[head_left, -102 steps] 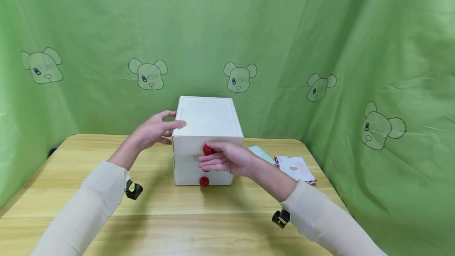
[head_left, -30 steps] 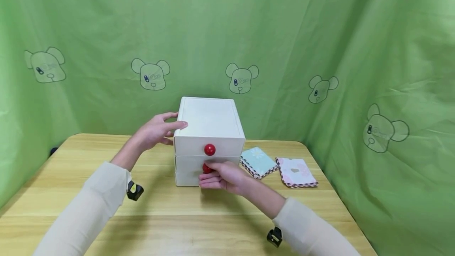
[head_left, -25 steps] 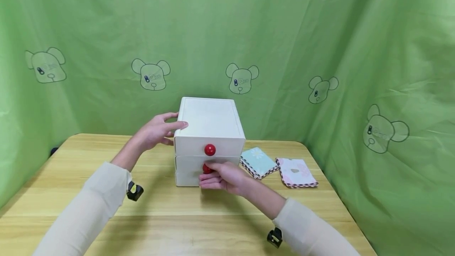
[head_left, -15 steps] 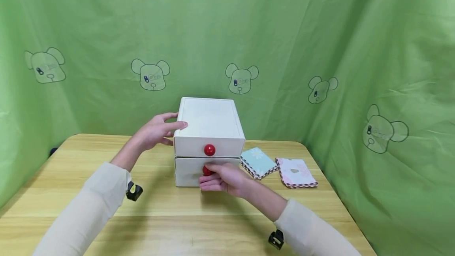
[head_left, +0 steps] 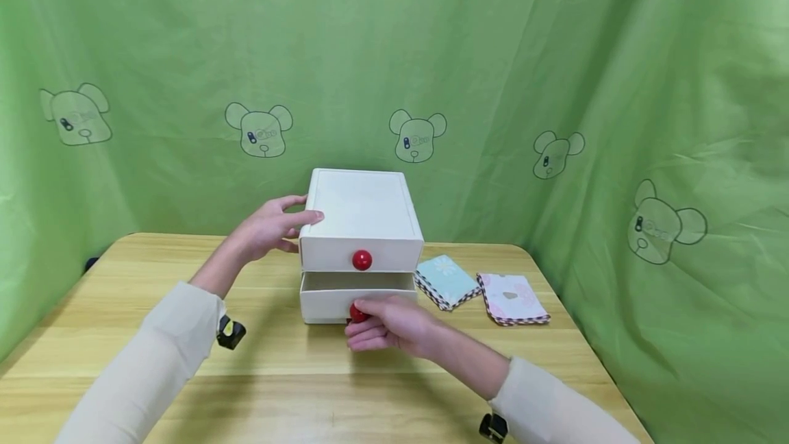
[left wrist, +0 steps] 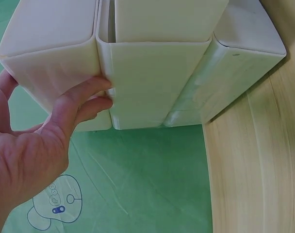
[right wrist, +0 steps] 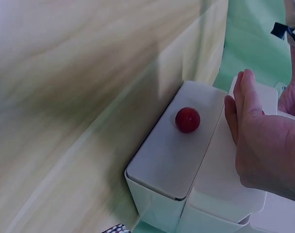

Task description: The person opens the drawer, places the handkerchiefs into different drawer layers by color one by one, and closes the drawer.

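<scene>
A white drawer cabinet (head_left: 362, 203) stands on the wooden table with red ball knobs on its fronts. Its middle drawer (head_left: 323, 302) is partly pulled out, and the inside shows over the front edge. My right hand (head_left: 397, 324) pinches that drawer's red knob (head_left: 356, 314) with the thumb over it. The top knob (head_left: 362, 260) is free on its flush drawer. In the right wrist view the bottom knob (right wrist: 188, 120) sits on the flush lowest drawer. My left hand (head_left: 271, 228) rests on the cabinet's left side, thumb on top, fingers spread along the side wall (left wrist: 55, 73).
Right of the cabinet lie two folded cloths with checked edging: a light blue one (head_left: 446, 281) and a pink and white one (head_left: 513, 299). A green curtain (head_left: 345, 53) with bear faces hangs behind the table (head_left: 259, 396) and along its right side.
My right hand moves from the top knob down to the middle one, then draws that drawer outward toward me. The left hand keeps its place on the cabinet.
</scene>
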